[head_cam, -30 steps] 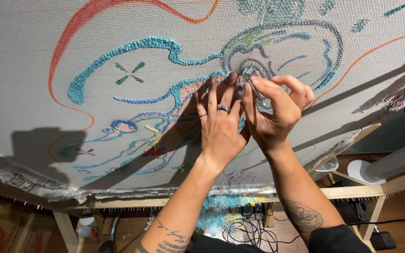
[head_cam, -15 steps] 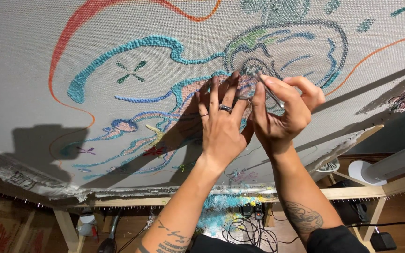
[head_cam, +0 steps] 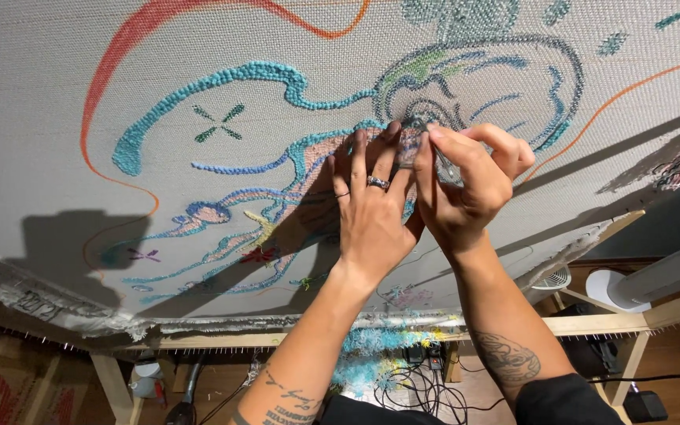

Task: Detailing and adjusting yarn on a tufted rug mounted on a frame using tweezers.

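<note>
A grey cloth [head_cam: 57,94] is stretched over a wooden frame [head_cam: 592,323] and fills most of the view. Tufted yarn lines are worked into it: a teal curve [head_cam: 222,83], an orange line [head_cam: 120,47], and a spiral [head_cam: 466,86] of blue and green at the far right. Shadows of the arms are cast across the cloth at the near left. Below the frame a wooden floor is seen, with black cables [head_cam: 419,386] and yarn scraps [head_cam: 379,342] lying on it, and a white fan [head_cam: 552,279] standing at the right.

The left hand [head_cam: 371,212] is laid flat on the cloth, fingers spread beside the spiral, with a ring [head_cam: 377,182] worn on one finger. The right hand [head_cam: 466,181] is touching it on the right; its thumb and forefinger are pinched together at the cloth by the spiral. Whether anything is held between them cannot be told. No containers are seen.
</note>
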